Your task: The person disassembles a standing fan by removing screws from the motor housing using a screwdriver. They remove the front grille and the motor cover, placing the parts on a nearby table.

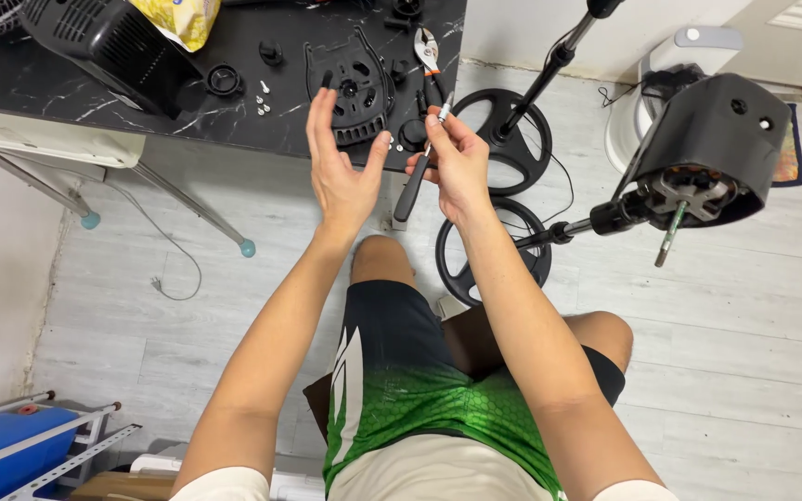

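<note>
Lowest in the frame, the person sits, green-and-black shorts and bare knees filling the bottom centre, both forearms running up toward the middle. At bottom left, a blue frame with white rails sits on the pale floor.

Up the arms now. The left hand is spread wide, palm showing, fingers apart and holding nothing, fingertips right at the table edge. Just beside it, the right hand is closed round a screwdriver: black handle hanging down between the two hands, metal tip poking up past the fingertips, pinched there by thumb and forefinger.

Right of the wrists, two round black bases lie on the floor, one above the other, poles rising from them. A fan motor in its black housing hangs at centre right, shaft pointing down-left, well apart from the hands.

Beyond the fingers, the dark marbled table crosses the upper left. A black round fan part lies directly above the left hand, partly hidden by its fingers. Pliers sit just above the screwdriver tip. Small screws and a black ring lie further left, then a big black housing and a yellow bag in the top-left corner.
</note>
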